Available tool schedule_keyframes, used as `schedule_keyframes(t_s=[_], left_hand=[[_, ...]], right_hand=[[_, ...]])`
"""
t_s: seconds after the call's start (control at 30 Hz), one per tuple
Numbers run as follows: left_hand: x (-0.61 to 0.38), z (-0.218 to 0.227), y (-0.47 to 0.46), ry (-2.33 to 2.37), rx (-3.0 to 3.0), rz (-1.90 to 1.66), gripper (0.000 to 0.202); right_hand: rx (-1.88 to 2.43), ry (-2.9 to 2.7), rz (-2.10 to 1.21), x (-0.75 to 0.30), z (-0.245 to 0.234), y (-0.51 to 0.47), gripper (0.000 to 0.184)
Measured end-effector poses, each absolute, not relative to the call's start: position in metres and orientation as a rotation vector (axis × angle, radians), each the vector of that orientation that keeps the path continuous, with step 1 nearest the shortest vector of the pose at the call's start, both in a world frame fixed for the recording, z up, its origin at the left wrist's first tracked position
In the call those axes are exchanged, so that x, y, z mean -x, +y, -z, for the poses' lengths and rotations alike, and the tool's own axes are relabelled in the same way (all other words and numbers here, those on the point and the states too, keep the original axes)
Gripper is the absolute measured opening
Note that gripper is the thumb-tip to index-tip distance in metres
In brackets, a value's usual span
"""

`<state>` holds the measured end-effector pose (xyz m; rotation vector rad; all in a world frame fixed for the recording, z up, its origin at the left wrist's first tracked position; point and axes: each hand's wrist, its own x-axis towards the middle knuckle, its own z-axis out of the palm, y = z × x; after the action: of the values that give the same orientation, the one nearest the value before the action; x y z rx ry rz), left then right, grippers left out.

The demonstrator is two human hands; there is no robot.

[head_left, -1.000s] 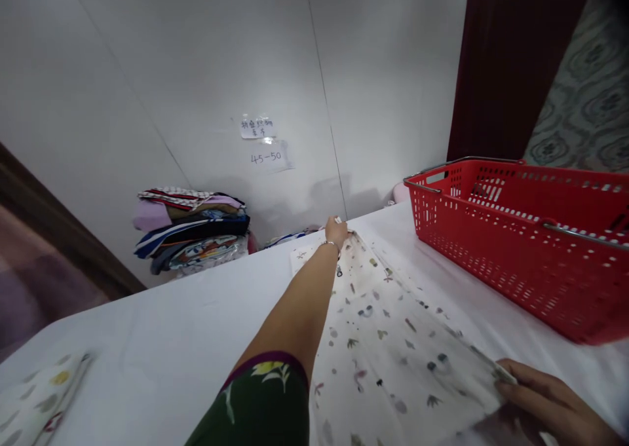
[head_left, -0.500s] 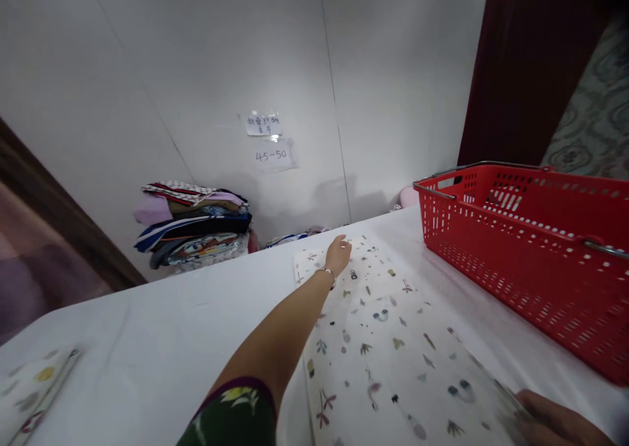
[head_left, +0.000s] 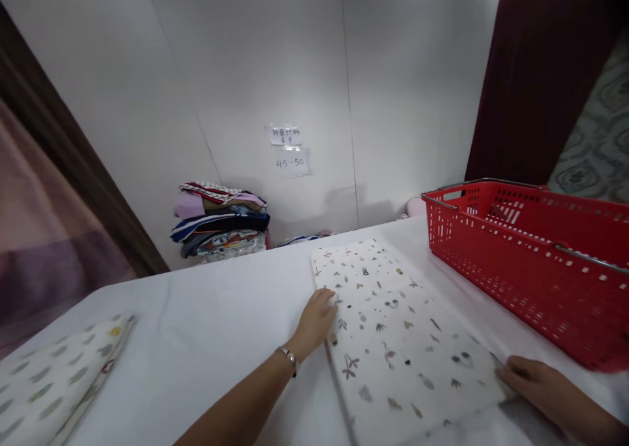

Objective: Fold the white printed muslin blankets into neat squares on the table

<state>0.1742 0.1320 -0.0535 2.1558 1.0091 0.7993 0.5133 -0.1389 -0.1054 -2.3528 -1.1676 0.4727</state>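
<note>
A white cloth (head_left: 413, 341) with small printed leaves and mushroom-like shapes lies folded into a long rectangle in front of me. My left hand (head_left: 317, 318) rests at its left edge, fingers slightly bent and touching the fabric, a silver bracelet at the wrist. At the near right corner my right hand (head_left: 535, 384) pinches the edge, thumb on top and the other fingers mostly hidden. Farther left on the table lies a second folded cloth (head_left: 59, 374), white with grey-green leaf shapes.
The table (head_left: 211, 328) has a white cover. A red plastic basket (head_left: 515, 269) with metal handles stands to the right. Behind the table's far edge is a stack of folded fabrics (head_left: 221, 220) by the wall, which carries two paper notes (head_left: 292, 162). A curtain (head_left: 73, 190) hangs left.
My left hand has drawn back from the far end of the printed cloth to the middle of its left edge. My right hand stays at the near right corner. The view has shifted left.
</note>
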Motion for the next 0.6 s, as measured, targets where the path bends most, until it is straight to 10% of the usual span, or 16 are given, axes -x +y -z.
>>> schedule_keyframes(t_s=[0.43,0.6], left_hand=[[-0.128,0.048,-0.037,0.654,-2.528,-0.574,0.048],[-0.139,0.050,-0.045,0.745,-2.678,-0.580,0.025]], right_hand=[[2.233,-0.980,-0.863,-0.481,0.050,-0.135,0.021],[2.159,-0.838,-1.025,-0.485,0.032,-0.134,0.019]])
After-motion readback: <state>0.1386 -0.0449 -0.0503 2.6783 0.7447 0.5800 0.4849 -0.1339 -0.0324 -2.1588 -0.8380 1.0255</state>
